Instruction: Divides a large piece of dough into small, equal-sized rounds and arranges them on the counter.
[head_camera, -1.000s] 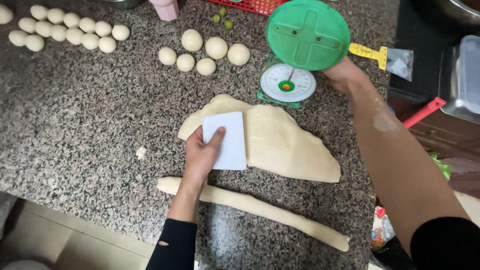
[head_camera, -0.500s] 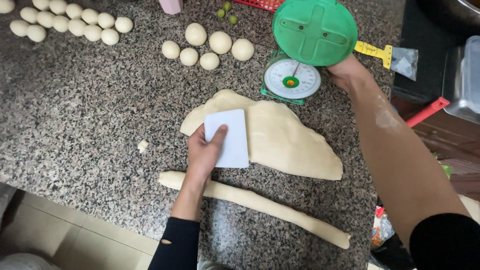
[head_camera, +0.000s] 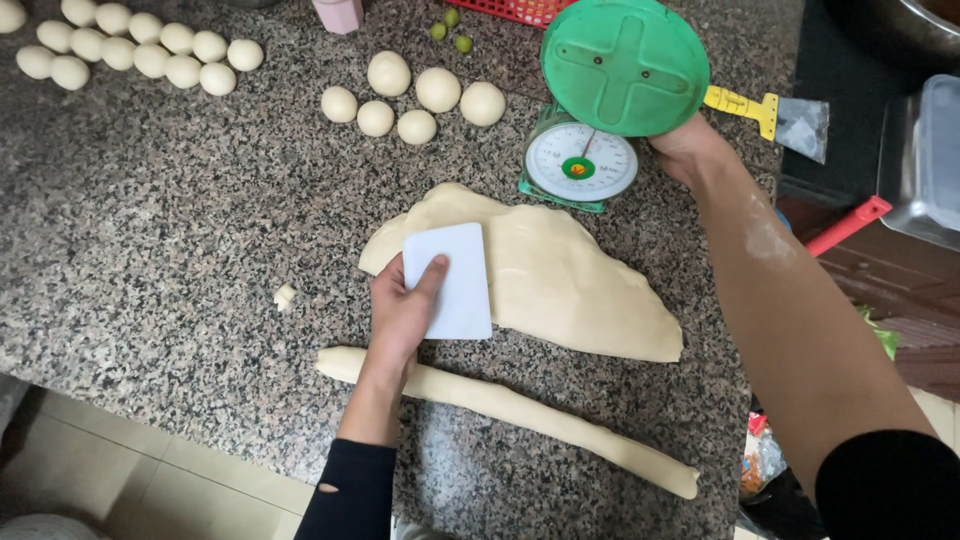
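The left hand (head_camera: 400, 315) lay palm-down on the white rectangular plastic dough scraper (head_camera: 450, 280), fingers together along its left edge and the forefinger stretched across its face, pressing the scraper flat rather than gripping it. The scraper rested on the near left part of the large flattened slab of pale dough (head_camera: 540, 270), which lay at the middle of the speckled grey granite countertop (head_camera: 180, 220). The right hand (head_camera: 685, 150) was placed at the right side of the green mechanical kitchen scale (head_camera: 600, 110), touching it beneath the round green weighing pan (head_camera: 625, 65); the fingers were hidden behind the scale body, so it could not be told whether they were closed on it. The scale stood just beyond the far edge of the dough slab, its white dial facing the camera. A long rolled rope of dough (head_camera: 520, 410) lay nearer the counter edge, just in front of the slab and passing under the left wrist. A small scrap of dough (head_camera: 286, 296) sat to the left of the left hand. Five round dough balls (head_camera: 415, 100) were grouped beyond the slab, left of the scale, and a double row of smaller dough balls (head_camera: 130, 50) occupied the far left corner. A yellow plastic tool (head_camera: 745, 105) lay to the right of the scale.
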